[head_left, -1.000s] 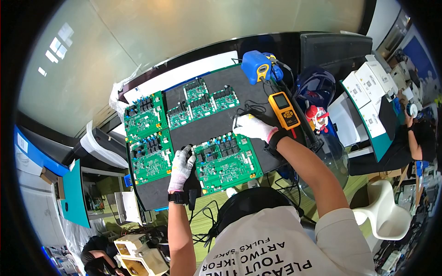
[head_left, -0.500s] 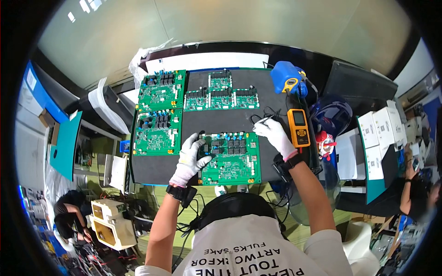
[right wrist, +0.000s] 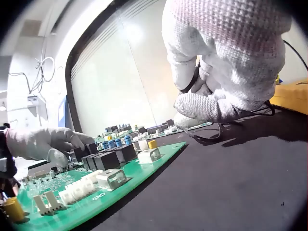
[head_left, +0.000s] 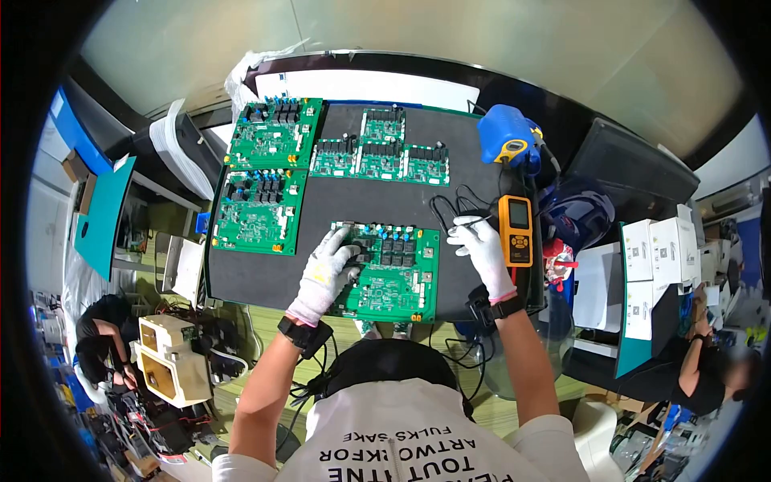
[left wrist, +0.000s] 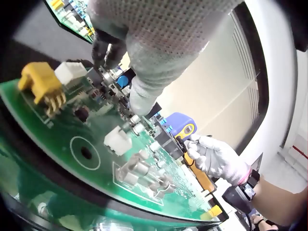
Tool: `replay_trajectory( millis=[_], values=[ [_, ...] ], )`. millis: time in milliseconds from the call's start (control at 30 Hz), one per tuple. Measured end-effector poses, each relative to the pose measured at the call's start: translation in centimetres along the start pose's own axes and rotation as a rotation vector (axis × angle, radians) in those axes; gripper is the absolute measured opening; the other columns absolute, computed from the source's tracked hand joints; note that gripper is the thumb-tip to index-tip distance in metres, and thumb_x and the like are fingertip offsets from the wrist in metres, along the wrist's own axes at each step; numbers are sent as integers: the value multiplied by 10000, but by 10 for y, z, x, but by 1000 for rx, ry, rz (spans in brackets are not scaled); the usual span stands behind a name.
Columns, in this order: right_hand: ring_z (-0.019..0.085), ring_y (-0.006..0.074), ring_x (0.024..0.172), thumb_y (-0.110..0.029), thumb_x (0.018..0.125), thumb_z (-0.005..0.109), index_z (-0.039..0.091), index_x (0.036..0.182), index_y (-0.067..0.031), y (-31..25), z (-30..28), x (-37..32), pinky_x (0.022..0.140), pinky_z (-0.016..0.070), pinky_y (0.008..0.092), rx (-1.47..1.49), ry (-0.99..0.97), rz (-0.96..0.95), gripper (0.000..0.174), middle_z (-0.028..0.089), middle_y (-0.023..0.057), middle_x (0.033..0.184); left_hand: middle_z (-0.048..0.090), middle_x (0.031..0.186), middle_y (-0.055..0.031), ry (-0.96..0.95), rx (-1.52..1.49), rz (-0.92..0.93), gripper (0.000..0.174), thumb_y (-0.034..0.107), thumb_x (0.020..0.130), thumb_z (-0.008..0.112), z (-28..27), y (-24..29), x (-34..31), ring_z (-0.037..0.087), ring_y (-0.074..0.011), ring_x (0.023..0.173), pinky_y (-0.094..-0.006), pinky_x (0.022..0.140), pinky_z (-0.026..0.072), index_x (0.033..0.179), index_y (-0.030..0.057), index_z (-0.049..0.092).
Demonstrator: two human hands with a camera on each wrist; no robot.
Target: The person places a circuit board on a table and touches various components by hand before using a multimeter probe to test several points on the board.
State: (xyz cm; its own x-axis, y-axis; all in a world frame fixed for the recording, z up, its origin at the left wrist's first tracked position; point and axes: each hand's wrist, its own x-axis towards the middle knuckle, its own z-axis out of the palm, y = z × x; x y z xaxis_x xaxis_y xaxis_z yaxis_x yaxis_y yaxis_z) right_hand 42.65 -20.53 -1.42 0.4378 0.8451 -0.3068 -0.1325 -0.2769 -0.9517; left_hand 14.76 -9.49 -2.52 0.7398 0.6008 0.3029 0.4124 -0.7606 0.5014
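A large green circuit board (head_left: 393,293) with black relays and blue parts along its far side lies on the dark mat in front of the person. The white-gloved left hand (head_left: 321,273) bends over its left part, grey fingertips at the far left corner and thumb among the components in the left wrist view. The gloved right hand (head_left: 482,251) is held just right of the board, above the mat. Its curled fingers pinch a slim dark tool (right wrist: 195,78), mostly hidden by the glove. A black cable (head_left: 438,213) loops beside that hand.
Two large boards (head_left: 255,210) lie at the left and several smaller boards (head_left: 379,161) at the back. An orange handheld meter (head_left: 516,229) lies right of the right hand, near a blue soldering station (head_left: 507,138). The dark mat (head_left: 361,202) lies between the boards.
The head view has turned and shifted. The left hand has moved from the board's left edge further over its components. The right hand has withdrawn from the board's far edge to its right side.
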Motion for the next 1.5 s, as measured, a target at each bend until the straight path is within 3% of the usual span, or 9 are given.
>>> replay_trajectory(
  millis=[267, 433, 633, 733, 800, 933, 1133, 1267, 1500],
  values=[
    [619, 123, 823, -121, 845, 582, 579, 1040, -29, 5, -9, 1, 636, 480, 228, 25, 37, -14, 216, 628, 60, 944, 520, 1177, -107, 33, 51, -90, 292, 46, 639, 691, 4, 6, 2, 468, -335, 1124, -412, 867, 433, 902, 82, 568],
    [580, 64, 769, -104, 827, 604, 595, 1077, -39, 5, -14, -2, 613, 453, 203, -11, 49, -44, 258, 628, 32, 921, 506, 1186, -73, 56, 21, -121, 311, 40, 671, 665, 6, -4, 18, 461, -325, 1119, -415, 831, 435, 952, 89, 542],
    [575, 65, 745, -92, 828, 604, 603, 1055, -27, 3, -6, -10, 589, 433, 191, -31, 31, -36, 236, 632, 21, 870, 514, 1157, -76, 73, 4, -158, 281, 42, 677, 662, 15, -20, 40, 498, -300, 1070, -415, 779, 457, 923, 78, 530],
    [565, 54, 727, -96, 813, 624, 613, 1002, -29, 3, 7, -10, 581, 424, 192, -116, -9, -102, 201, 627, 8, 829, 536, 1166, -120, 113, -17, -107, 239, 0, 680, 664, 21, -27, 44, 593, -312, 914, -354, 734, 504, 887, 27, 548],
    [573, 62, 770, -97, 807, 629, 626, 958, -39, 5, 19, -9, 624, 438, 211, -146, -50, -138, 162, 631, 15, 835, 518, 1153, -81, 31, -61, -157, 255, 52, 692, 663, 23, -33, 42, 524, -293, 1020, -374, 754, 478, 910, 64, 531],
    [599, 123, 786, -83, 791, 622, 612, 950, -18, 14, 39, 4, 699, 466, 245, -256, -100, -348, 171, 635, 68, 886, 514, 1177, -77, 73, -41, -107, 268, 57, 699, 664, 22, -31, 41, 523, -303, 1025, -378, 769, 485, 934, 64, 535],
    [610, 115, 801, -76, 810, 609, 608, 1000, -16, 14, 40, 6, 692, 479, 247, -321, -55, -220, 200, 647, 78, 890, 500, 1210, -94, 88, -61, -23, 293, 30, 728, 632, 22, -38, 37, 494, -333, 1091, -377, 920, 430, 998, 81, 530],
    [617, 118, 798, -34, 812, 602, 596, 1035, 9, 19, 42, 5, 695, 490, 245, -277, -69, -302, 227, 653, 89, 878, 374, 1363, -172, -38, -548, -138, 382, 9, 803, 561, 5, -47, 34, 348, -287, 1280, -330, 1038, 293, 1179, 67, 519],
    [645, 162, 792, -30, 783, 623, 597, 1037, 18, 19, 45, 2, 699, 502, 267, -382, -20, -330, 260, 662, 120, 877, 388, 1360, -125, 65, -910, -268, 459, 8, 843, 529, 12, -56, 25, 350, -222, 1272, -307, 1054, 256, 1290, 27, 426]
  ],
)
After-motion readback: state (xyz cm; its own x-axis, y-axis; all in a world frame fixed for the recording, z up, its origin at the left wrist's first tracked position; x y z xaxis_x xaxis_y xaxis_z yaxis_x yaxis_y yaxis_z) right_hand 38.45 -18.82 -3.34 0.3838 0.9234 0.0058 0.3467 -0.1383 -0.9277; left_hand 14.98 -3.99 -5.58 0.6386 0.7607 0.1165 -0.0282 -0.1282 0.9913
